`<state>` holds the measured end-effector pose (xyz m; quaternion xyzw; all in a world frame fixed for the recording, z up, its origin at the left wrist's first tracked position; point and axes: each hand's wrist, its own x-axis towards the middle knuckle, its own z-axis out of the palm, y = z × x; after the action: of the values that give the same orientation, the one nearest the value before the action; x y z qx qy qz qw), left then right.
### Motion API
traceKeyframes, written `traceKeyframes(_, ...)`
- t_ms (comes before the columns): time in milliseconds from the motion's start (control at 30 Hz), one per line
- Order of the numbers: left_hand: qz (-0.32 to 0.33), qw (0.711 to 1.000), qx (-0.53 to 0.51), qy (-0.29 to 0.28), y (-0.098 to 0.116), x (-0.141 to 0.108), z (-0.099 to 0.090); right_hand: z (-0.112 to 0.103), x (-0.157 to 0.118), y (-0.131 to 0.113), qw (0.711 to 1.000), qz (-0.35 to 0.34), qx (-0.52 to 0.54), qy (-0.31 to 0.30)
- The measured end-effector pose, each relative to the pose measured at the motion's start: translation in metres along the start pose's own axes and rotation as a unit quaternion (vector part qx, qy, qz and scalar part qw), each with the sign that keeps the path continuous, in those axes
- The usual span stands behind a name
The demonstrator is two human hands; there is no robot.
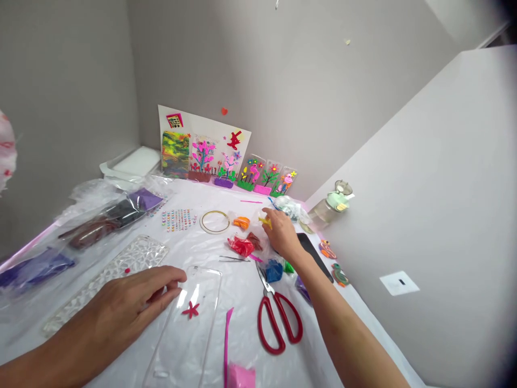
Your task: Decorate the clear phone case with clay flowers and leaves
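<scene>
A clear phone case (205,328) lies flat on the table with a red starfish-like clay shape (191,310) on it. By its upper left edge is my left hand (133,302), fingers loosely curved with a small gap to the thumb and nothing visible between them. Farther back, my right hand (281,233) has its fingers closed on a piece of yellow clay (265,221), which they partly hide. Orange clay (241,222) and bagged red clay (240,246) lie left of that hand. Red-handled scissors (278,318) rest left of my right forearm.
Left of the case are a textured clear tray (143,253) and bagged purple clay (36,269). Tweezers (235,259), a bangle (215,222), stick-on gems (180,220) and blue clay (274,270) are spread out. Decorated cases (203,161) lean by the wall; a bottle (325,213) stands right.
</scene>
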<state>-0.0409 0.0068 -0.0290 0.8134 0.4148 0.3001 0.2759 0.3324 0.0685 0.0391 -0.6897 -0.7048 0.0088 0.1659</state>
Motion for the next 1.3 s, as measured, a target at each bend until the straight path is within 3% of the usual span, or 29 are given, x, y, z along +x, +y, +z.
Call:
traceKeyframes(133, 0.021, 0.997, -0.044, 0.061, 0.023, 0.005, -0.009, -0.022, -0.041, -0.033, 0.998, -0.034, 0.045, 0.026)
traceKeyframes(200, 0.023, 0.994, -0.067, 0.085, 0.035, 0.006, -0.011, -0.026, -0.066, -0.057, 0.983, -0.097, 0.153, 0.019)
traceKeyframes(267, 0.025, 0.992, -0.08, 0.094, 0.044, 0.006, -0.012, -0.021, -0.088, -0.08, 0.965, -0.139, 0.221, -0.003)
traceKeyframes(400, 0.027, 0.99, -0.097, 0.097, 0.051, 0.006, -0.008, -0.001, -0.11, -0.108, 0.95, -0.157, 0.269, -0.028)
traceKeyframes(533, 0.033, 0.99, -0.101, 0.096, 0.048, 0.007, -0.004, 0.009, -0.114, -0.111, 0.945, -0.172, 0.274, -0.032)
traceKeyframes(867, 0.034, 0.989, -0.12, 0.085, 0.046, 0.008, 0.0, 0.014, -0.122, -0.116, 0.945, -0.219, 0.243, 0.025)
traceKeyframes(1167, 0.052, 0.991, -0.113, 0.046, 0.038, 0.005, 0.003, 0.012, -0.126, -0.122, 0.95, -0.229, 0.212, 0.0)
traceKeyframes(1300, 0.081, 0.99, -0.083, 0.076, 0.041, 0.004, 0.003, 0.013, -0.128, -0.124, 0.952, -0.243, 0.186, 0.007)
